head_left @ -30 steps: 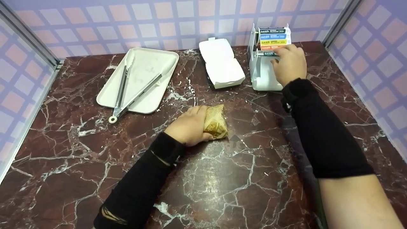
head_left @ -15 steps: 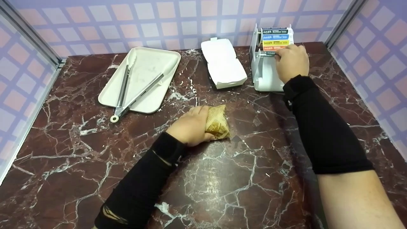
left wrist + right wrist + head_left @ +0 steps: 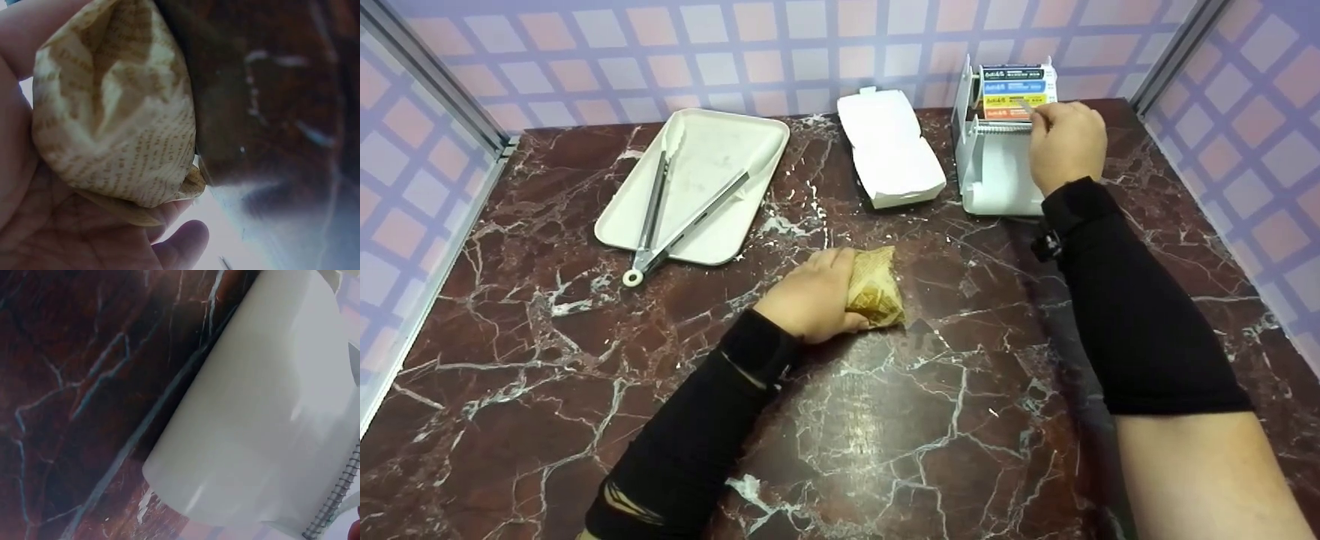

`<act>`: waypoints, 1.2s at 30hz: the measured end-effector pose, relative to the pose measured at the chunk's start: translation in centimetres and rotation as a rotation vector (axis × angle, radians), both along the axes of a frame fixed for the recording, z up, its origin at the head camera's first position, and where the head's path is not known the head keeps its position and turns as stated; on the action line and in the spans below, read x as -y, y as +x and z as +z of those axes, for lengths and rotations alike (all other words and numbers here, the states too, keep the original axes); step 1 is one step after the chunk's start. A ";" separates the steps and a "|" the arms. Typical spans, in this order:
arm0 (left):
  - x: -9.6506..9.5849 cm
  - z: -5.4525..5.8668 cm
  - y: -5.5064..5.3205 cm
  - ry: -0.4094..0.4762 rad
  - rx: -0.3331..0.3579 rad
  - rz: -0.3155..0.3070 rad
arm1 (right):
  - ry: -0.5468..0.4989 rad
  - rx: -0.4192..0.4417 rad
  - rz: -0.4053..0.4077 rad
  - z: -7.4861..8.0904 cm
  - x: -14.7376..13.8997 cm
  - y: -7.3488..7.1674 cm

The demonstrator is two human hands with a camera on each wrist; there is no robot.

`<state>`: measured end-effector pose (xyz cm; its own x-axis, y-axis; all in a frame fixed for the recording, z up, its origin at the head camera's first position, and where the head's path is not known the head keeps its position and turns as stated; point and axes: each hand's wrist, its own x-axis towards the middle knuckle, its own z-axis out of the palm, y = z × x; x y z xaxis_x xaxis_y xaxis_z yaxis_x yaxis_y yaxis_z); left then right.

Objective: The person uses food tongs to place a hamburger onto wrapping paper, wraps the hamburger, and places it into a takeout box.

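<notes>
On the tabletop lies a small bundle wrapped in yellowish printed paper (image 3: 876,294). My left hand (image 3: 810,296) grips it from its left side; in the left wrist view, creased wrapping paper (image 3: 124,124) lies against the palm and fingers. My right hand (image 3: 1069,146) is at the right side of the label dispenser (image 3: 1001,176), which carries dark, blue, yellow and orange label rolls. Between its thumb and fingers it pinches a small pale label (image 3: 1027,109). Up close, the right wrist view shows the dispenser's spring bar (image 3: 337,495), with only a fingertip in sight.
An open white takeaway box (image 3: 896,165) stands left of the dispenser. Farther left, metal tongs (image 3: 690,225) with pale tips lie spread across a cream tray (image 3: 709,251), handle end past its near edge. Tiled walls (image 3: 810,45) enclose the back and sides.
My right hand has moved right and slightly away from the dispenser's front bar, and a pale label now shows at its fingertips. The left hand stays on the paper-wrapped bundle.
</notes>
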<state>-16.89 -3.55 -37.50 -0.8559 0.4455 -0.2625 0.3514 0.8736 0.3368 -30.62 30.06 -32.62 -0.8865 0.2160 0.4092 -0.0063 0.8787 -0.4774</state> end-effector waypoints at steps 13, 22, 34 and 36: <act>0.2 -0.2 0.0 -0.001 -0.014 0.007 | -0.394 -0.017 0.171 0.2 5.6 6.4; -0.4 0.1 0.4 -0.066 -0.068 -0.004 | -0.736 0.203 0.595 -3.0 12.9 14.7; 2.8 0.0 -1.0 0.136 0.134 -0.081 | -1.157 0.296 0.576 -5.8 14.9 15.8; 2.9 -0.1 -1.0 0.125 0.118 -0.095 | -1.099 0.279 0.589 -5.7 15.0 16.1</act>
